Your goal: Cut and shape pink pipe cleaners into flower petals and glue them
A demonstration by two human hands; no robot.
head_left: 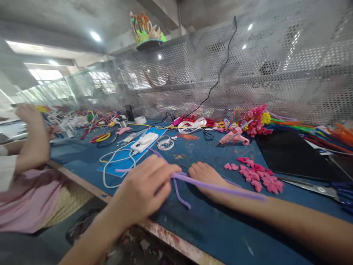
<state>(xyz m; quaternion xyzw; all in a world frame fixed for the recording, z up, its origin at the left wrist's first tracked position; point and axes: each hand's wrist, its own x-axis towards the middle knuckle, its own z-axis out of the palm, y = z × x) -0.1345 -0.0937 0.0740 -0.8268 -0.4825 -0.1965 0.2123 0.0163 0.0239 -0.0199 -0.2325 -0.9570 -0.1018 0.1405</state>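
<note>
My left hand [149, 184] is closed in a pinch on a long purple pipe cleaner [217, 188]. Its free end stretches to the right, passing in front of my right wrist. Another purple pipe cleaner [180, 197] bends down to the table below my left fingertips. More purple ends stick out behind that hand. Low over the blue tabletop, my right hand [205, 179] has its fingers curled together; what lies under them is hidden. Pink fuzzy flower shapes [256, 175] lie to the right of it.
Scissors [321, 188] lie at the right, beside a black sheet [292, 154]. A pink glue gun [234, 137] stands farther back. A white power strip [145, 142] with looping cable rests on a blue board [116, 170]. At far left, another person's arm [34, 136] is raised.
</note>
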